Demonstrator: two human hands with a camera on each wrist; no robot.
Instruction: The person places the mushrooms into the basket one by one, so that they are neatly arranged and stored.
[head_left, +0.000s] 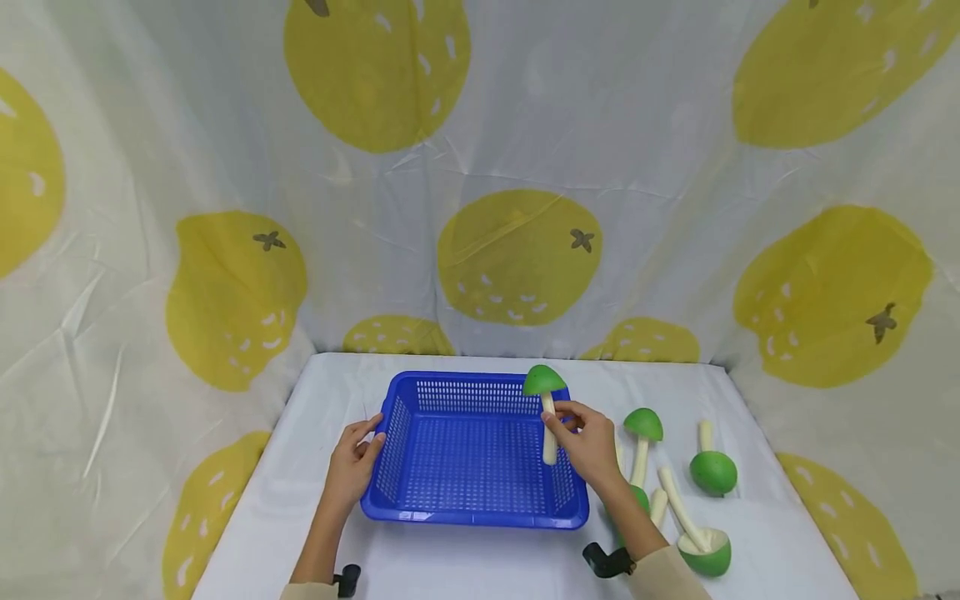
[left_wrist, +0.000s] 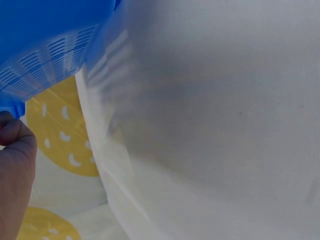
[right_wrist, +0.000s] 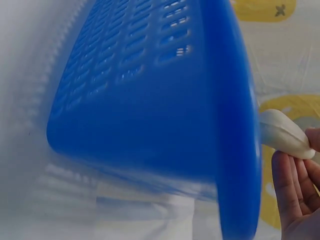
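A blue plastic basket (head_left: 476,520) with slotted walls sits in the middle, and nothing lies inside it. At its left rim my left hand (head_left: 349,468) grips the edge between thumb and fingers; in the left wrist view that thumb (left_wrist: 17,132) is at the rim's corner. My right hand (head_left: 594,446) pinches the pale stem of a toy mushroom (head_left: 550,429) with a green cap. It is held cap up over the basket's right side. The right wrist view shows the stem (right_wrist: 287,135) between thumb and fingers beyond the basket's rim, which hides the cap.
Several more green-capped mushrooms lie on the white table to the right: one (head_left: 643,425) near the basket, one (head_left: 713,473) farther right, and one (head_left: 705,560) tipped cap down. My right forearm partly covers others. A lemon-print cloth (head_left: 517,258) hangs behind and at both sides.
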